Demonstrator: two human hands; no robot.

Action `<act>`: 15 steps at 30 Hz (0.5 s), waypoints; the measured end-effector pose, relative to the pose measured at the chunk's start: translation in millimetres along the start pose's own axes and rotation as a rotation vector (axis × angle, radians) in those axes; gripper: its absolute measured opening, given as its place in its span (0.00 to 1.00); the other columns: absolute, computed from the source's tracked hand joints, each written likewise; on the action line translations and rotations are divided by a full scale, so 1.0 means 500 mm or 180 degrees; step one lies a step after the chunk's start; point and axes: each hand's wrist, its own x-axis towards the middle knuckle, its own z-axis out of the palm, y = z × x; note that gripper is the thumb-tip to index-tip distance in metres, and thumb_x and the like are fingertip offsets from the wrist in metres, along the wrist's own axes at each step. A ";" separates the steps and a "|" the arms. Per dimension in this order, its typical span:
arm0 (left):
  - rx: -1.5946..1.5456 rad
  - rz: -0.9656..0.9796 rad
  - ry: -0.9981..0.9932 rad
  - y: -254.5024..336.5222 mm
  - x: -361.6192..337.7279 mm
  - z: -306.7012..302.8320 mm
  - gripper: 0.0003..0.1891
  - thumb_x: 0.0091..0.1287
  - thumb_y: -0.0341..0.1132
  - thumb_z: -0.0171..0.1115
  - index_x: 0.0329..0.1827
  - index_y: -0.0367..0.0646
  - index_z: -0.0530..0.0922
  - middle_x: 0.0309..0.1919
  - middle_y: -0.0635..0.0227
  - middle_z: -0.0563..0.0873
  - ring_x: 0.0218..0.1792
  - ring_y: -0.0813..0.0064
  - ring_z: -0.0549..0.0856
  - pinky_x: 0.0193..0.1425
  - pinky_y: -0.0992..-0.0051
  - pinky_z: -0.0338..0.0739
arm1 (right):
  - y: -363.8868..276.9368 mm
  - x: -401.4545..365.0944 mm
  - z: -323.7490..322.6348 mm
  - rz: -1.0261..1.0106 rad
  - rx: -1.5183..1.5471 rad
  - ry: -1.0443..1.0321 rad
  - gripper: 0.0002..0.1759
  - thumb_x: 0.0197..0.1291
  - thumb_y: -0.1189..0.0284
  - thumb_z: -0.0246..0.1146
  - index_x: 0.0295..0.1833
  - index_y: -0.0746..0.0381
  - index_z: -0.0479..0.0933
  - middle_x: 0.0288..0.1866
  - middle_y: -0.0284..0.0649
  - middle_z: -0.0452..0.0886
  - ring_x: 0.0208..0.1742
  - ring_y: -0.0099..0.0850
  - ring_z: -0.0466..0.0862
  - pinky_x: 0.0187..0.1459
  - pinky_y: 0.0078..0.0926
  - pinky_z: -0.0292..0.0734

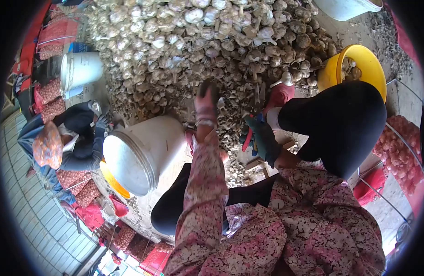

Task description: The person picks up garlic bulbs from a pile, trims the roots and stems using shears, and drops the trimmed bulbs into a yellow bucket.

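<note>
My left hand (206, 102), in a pink glove with dark fingers, reaches to the near edge of a large heap of garlic bulbs (193, 46). Its fingers are stretched toward the bulbs, with nothing visible in them. In a dark green glove, my right hand (265, 140) is closed around pruning shears with red handles (247, 139). The shears point toward the heap, beside my right knee. Dry stalk trimmings (230, 117) lie on the ground between my hands.
A large white bucket (168, 133) lies tipped at my left. The yellow bucket (347, 50) on the right holds some bulbs. Another person (74, 133) sits at the left, near an upright white bucket (83, 69). Filled red net sacks (400, 152) stand around the edges.
</note>
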 end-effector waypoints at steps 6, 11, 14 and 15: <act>0.0479 -0.1365 -0.1604 0.051 0.092 0.211 0.37 0.56 0.46 0.69 0.69 0.47 0.65 0.66 0.54 0.70 0.62 0.55 0.75 0.64 0.61 0.72 | -0.016 0.033 -0.002 -0.0249 0.0098 0.0567 0.13 0.59 0.63 0.67 0.40 0.57 0.72 0.27 0.35 0.77 0.24 0.30 0.81 0.26 0.30 0.78; 0.0282 -0.1620 -0.1294 -0.083 -0.015 0.238 0.43 0.54 0.47 0.69 0.71 0.48 0.59 0.65 0.55 0.71 0.63 0.54 0.74 0.64 0.61 0.72 | -0.012 0.037 0.008 -0.0213 0.0009 0.0589 0.12 0.60 0.64 0.67 0.41 0.59 0.73 0.27 0.35 0.78 0.24 0.29 0.81 0.27 0.30 0.78; -0.1007 -0.1883 -0.0647 -0.144 -0.142 0.201 0.34 0.57 0.43 0.69 0.65 0.46 0.67 0.57 0.57 0.79 0.57 0.59 0.79 0.58 0.66 0.75 | 0.000 0.037 0.006 -0.0171 0.0089 0.0503 0.11 0.60 0.65 0.66 0.39 0.59 0.74 0.27 0.35 0.79 0.23 0.29 0.80 0.28 0.28 0.78; -0.1000 -0.1892 -0.0622 -0.138 -0.187 0.169 0.34 0.57 0.43 0.69 0.65 0.46 0.67 0.57 0.57 0.79 0.57 0.59 0.79 0.58 0.66 0.75 | -0.004 0.030 0.006 -0.0147 -0.0122 0.0421 0.12 0.60 0.63 0.66 0.38 0.59 0.75 0.27 0.34 0.79 0.24 0.28 0.80 0.28 0.27 0.76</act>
